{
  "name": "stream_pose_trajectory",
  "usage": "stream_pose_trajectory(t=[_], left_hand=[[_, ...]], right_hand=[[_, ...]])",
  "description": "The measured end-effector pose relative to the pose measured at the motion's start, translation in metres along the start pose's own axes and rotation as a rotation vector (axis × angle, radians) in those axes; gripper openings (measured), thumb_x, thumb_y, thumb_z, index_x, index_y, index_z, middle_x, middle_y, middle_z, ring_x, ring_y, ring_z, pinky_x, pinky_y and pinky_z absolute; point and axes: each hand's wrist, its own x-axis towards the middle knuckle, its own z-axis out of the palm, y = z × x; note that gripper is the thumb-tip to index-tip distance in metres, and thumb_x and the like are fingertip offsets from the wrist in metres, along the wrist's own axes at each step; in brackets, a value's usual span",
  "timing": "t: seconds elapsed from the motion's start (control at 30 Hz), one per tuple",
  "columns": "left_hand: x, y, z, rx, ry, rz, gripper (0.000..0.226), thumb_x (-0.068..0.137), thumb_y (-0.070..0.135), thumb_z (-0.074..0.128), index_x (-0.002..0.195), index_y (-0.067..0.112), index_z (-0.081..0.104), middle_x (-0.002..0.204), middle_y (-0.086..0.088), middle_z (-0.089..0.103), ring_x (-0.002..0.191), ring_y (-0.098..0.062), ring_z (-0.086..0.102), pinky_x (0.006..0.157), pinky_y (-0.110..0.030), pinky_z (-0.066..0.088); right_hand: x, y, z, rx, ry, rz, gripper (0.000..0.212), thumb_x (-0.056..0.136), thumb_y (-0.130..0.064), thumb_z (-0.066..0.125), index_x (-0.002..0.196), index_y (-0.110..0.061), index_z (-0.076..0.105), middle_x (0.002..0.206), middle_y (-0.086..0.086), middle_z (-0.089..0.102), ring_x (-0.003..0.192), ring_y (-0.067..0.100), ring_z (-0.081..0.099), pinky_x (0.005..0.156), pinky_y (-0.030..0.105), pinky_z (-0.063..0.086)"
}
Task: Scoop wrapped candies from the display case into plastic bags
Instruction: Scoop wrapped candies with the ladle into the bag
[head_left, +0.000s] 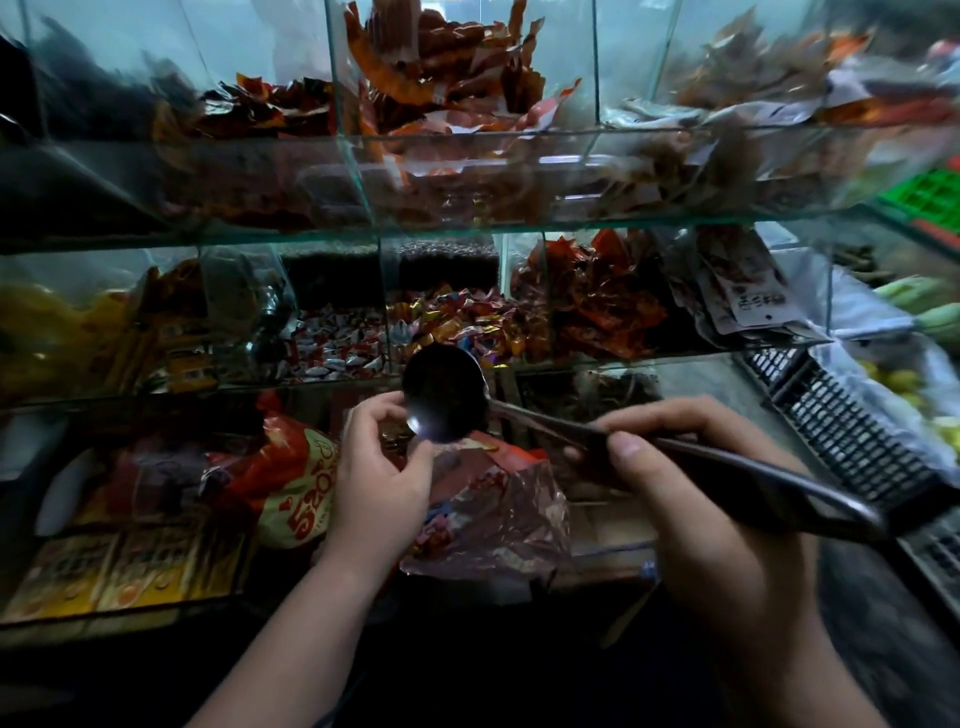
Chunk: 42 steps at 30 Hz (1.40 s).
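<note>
Candies (457, 317) heaped in the middle-shelf bin of the glass case (519, 228), a few down in the plastic bag (493, 514) out front. Ladle (447, 395) bowl right over the bag's mouth. Gripping its handle: right hand (691, 483), fingers wrapped tight. Pinching the bag's rim: left hand (379, 462), fingers curled.

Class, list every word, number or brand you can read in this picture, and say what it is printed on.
"520": tilted red figures on the cream and red bag, bottom shelf.
White packets, middle shelf right: dark print, too blurred to read.
Yellow boxes, bottom left: print blurred.
Candy wrappers: too small.
</note>
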Motion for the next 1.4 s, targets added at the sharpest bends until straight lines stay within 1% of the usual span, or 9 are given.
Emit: stream_pose_trajectory(t=[0.1, 0.23, 0.3, 0.43, 0.63, 0.77, 0.97, 1.13, 1.4], left_hand=[[-0.019, -0.010, -0.003, 0.041, 0.011, -0.036, 0.035, 0.090, 0.007, 0.070, 0.088, 0.033, 0.047, 0.125, 0.018, 0.050, 0.125, -0.005, 0.047, 0.108, -0.036, 0.041], [-0.027, -0.022, -0.005, 0.190, -0.114, 0.013, 0.029, 0.090, 0.003, 0.066, 0.087, 0.031, 0.067, 0.132, 0.019, 0.052, 0.128, -0.002, 0.041, 0.111, -0.031, 0.033], [-0.024, -0.025, -0.005, 0.254, -0.193, -0.011, 0.035, 0.095, 0.004, 0.060, 0.116, 0.030, 0.072, 0.138, 0.025, 0.043, 0.134, 0.001, 0.035, 0.113, -0.023, 0.026], [-0.018, -0.029, 0.001, 0.278, -0.269, -0.069, 0.064, 0.099, -0.001, 0.048, 0.156, 0.024, 0.036, 0.155, 0.022, 0.031, 0.134, 0.015, 0.019, 0.098, 0.008, 0.008], [-0.020, -0.036, 0.005, 0.225, -0.345, -0.075, 0.079, 0.096, -0.005, 0.042, 0.161, 0.033, 0.017, 0.161, 0.029, 0.012, 0.135, 0.023, 0.010, 0.110, -0.007, 0.016], [-0.021, -0.037, 0.008, 0.201, -0.409, -0.072, 0.084, 0.095, -0.006, 0.041, 0.160, 0.039, 0.012, 0.159, 0.035, 0.007, 0.124, 0.038, -0.002, 0.099, 0.007, 0.009], [-0.018, -0.042, 0.010, 0.154, -0.407, -0.105, 0.085, 0.094, -0.006, 0.041, 0.160, 0.040, 0.012, 0.149, 0.048, 0.004, 0.134, 0.029, 0.004, 0.097, 0.009, 0.010], [-0.018, -0.048, 0.005, 0.091, -0.402, -0.146, 0.088, 0.092, -0.008, 0.041, 0.159, 0.041, 0.014, 0.139, 0.060, -0.001, 0.133, 0.030, 0.006, 0.111, -0.009, 0.019], [-0.025, -0.050, 0.002, 0.070, -0.435, -0.123, 0.094, 0.090, -0.009, 0.041, 0.159, 0.045, 0.007, 0.152, 0.050, -0.002, 0.141, 0.022, 0.008, 0.112, -0.009, 0.016]], right_hand=[[-0.012, 0.007, -0.020, -0.050, -0.152, 0.262, 0.024, 0.099, 0.000, 0.060, 0.082, -0.014, 0.069, 0.056, 0.002, 0.072, 0.056, 0.004, 0.071, 0.084, 0.030, 0.058], [-0.040, -0.023, -0.031, -0.256, -0.138, -0.113, 0.017, 0.082, -0.038, 0.067, 0.086, -0.024, 0.075, 0.082, -0.004, 0.078, 0.077, 0.012, 0.075, 0.077, 0.033, 0.061], [-0.036, -0.016, -0.027, -0.366, -0.213, -0.169, 0.015, 0.078, -0.041, 0.066, 0.083, -0.030, 0.073, 0.081, -0.012, 0.076, 0.073, 0.004, 0.073, 0.070, 0.027, 0.059], [-0.026, 0.027, 0.001, -0.551, -0.495, -0.227, 0.007, 0.084, -0.028, 0.066, 0.090, -0.028, 0.068, 0.090, -0.017, 0.067, 0.084, -0.001, 0.065, 0.074, 0.021, 0.053], [-0.003, 0.111, 0.060, -0.830, -0.812, -0.099, 0.021, 0.084, -0.030, 0.064, 0.104, -0.025, 0.064, 0.110, 0.001, 0.055, 0.105, 0.025, 0.059, 0.086, 0.037, 0.050], [0.015, 0.145, 0.078, -0.929, -0.875, -0.050, 0.036, 0.083, -0.041, 0.068, 0.117, -0.030, 0.067, 0.117, 0.003, 0.057, 0.114, 0.028, 0.057, 0.092, 0.033, 0.049], [0.010, 0.170, 0.087, -0.982, -0.700, 0.061, 0.032, 0.080, -0.046, 0.069, 0.111, -0.044, 0.065, 0.116, -0.013, 0.067, 0.117, 0.014, 0.061, 0.098, 0.031, 0.042], [0.004, 0.169, 0.086, -0.583, -0.341, 0.322, 0.002, 0.081, -0.043, 0.071, 0.080, -0.041, 0.070, 0.092, -0.013, 0.074, 0.094, 0.012, 0.069, 0.087, 0.031, 0.056], [-0.003, 0.158, 0.086, -0.540, -0.301, 0.359, 0.037, 0.078, -0.064, 0.060, 0.082, -0.029, 0.073, 0.073, -0.014, 0.070, 0.078, 0.007, 0.066, 0.080, 0.034, 0.056]])
